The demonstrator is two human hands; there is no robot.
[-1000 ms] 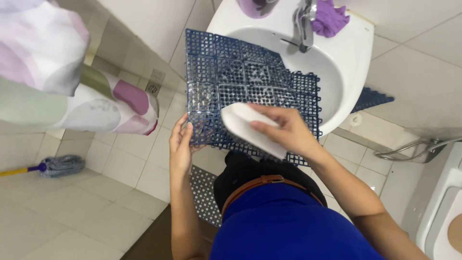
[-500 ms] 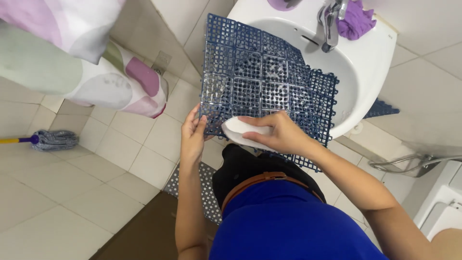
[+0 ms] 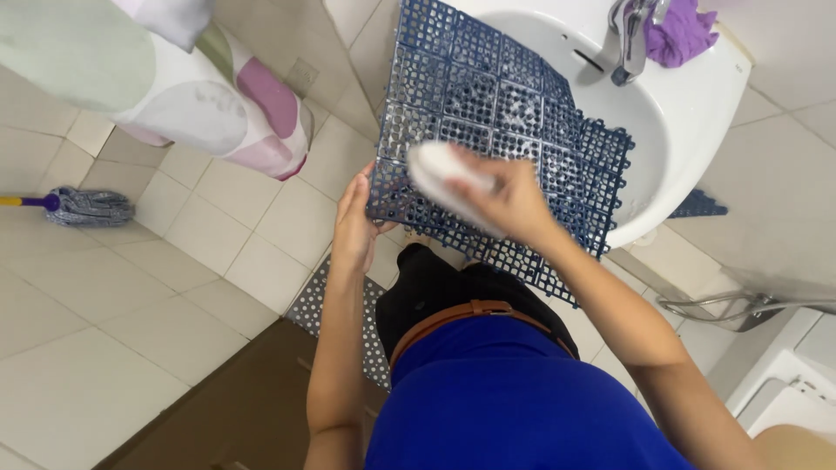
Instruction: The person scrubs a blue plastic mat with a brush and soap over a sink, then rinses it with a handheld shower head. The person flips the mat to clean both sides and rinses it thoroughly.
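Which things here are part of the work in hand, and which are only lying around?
In use:
- blue grid mat, propped over the white sink
- white brush, gripped by the right hand
- left hand, holding the mat's edge

Lying about:
- mop on the floor
- purple cloth by the tap
- perforated mat on the floor

We see both forearms bare right up the frame, no sleeves, no watch or bracelet on the left hand [image 3: 355,228] or the right hand [image 3: 508,198]. Below them we've got a bright blue top [image 3: 514,400], smooth and plain. At its upper edge runs a narrow tan-brown belt [image 3: 461,315], curving over black trousers [image 3: 435,287].
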